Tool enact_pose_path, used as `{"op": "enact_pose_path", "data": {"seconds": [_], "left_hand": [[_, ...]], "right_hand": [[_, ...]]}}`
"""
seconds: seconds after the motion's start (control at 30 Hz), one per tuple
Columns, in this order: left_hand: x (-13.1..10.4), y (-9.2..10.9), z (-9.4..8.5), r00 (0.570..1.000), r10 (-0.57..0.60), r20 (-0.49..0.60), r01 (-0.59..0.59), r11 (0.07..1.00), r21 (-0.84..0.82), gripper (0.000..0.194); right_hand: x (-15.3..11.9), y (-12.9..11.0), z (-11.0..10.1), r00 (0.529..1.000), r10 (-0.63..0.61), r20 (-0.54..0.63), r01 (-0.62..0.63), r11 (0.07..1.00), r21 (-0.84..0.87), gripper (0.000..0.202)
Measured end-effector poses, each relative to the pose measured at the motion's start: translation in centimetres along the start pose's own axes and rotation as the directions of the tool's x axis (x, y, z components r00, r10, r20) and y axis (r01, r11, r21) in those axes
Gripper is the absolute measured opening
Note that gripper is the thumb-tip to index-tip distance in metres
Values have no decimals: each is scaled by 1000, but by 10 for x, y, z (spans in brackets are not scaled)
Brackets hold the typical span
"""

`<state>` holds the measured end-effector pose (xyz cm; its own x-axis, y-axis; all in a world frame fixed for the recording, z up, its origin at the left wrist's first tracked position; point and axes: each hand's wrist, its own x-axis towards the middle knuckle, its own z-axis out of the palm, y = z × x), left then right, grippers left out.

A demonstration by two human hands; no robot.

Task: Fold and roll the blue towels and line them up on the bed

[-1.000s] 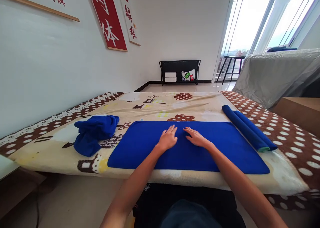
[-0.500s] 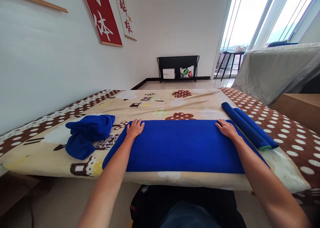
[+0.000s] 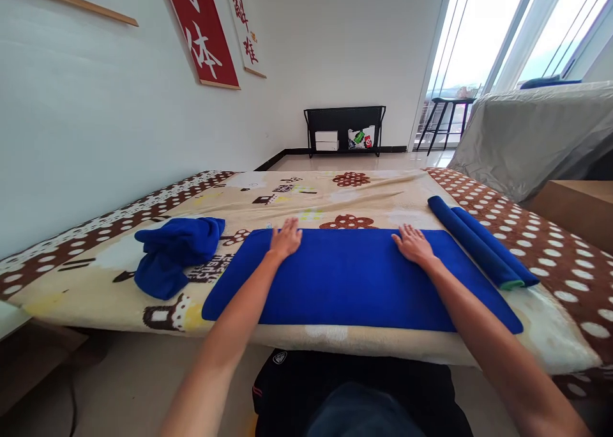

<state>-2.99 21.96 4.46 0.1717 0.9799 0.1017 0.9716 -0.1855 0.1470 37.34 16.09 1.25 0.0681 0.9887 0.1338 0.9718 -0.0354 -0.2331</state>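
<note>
Hands (image 3: 286, 239) (image 3: 414, 244) moved closer together, outstretched flat on blue cloth (image 3: 352, 280), gripping nothing, white scroll (image 3: 245, 30) reading 解难

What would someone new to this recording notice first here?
The flat blue cloth along the near edge of the patterned blanket stands out first, with the left hand and right hand set apart, palms down, near its far edge. A crumpled blue cloth lies to its left, two blue rolls to its right. On the left wall hangs a red scroll with white characters.
</note>
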Motion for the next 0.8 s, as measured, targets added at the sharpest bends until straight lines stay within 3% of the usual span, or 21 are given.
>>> {"op": "enact_pose_path", "data": {"seconds": [0.1,0.17,0.27,0.3,0.4,0.5,0.57,0.63,0.7,0.8], "left_hand": [[6,67,18,948,283,145,-272,958,-93,54],[7,104,30,898,391,201,-365,918,-152,53],[5,133,41,868,438,232,-400,896,-193,51],[5,136,43,870,436,232,-397,897,-197,51],[9,134,42,883,415,220,-377,905,-196,50],[20,127,39,896,392,207,-354,914,-199,46],[29,127,37,912,368,180,-332,921,-202,43],[37,131,35,933,334,134,-304,931,-201,41],[42,136,35,955,287,78,-268,944,-190,40],[47,143,38,981,193,1,-190,968,-161,37]], "right_hand": [[-29,-73,13,979,-203,34,202,979,33,61],[-66,-115,23,948,-316,42,314,948,52,58],[-137,-155,35,883,-467,41,463,883,80,54],[-160,-162,36,863,-505,-22,505,858,98,53],[-216,-168,31,825,-543,-157,563,812,151,55],[-241,-158,14,778,-613,-134,618,710,339,41],[-244,-148,5,795,-596,-114,565,659,497,30],[-241,-138,3,847,-494,-194,511,659,552,26],[-237,-132,10,855,-383,-349,513,720,467,25],[-232,-130,28,801,-362,-476,506,834,217,27]]}}
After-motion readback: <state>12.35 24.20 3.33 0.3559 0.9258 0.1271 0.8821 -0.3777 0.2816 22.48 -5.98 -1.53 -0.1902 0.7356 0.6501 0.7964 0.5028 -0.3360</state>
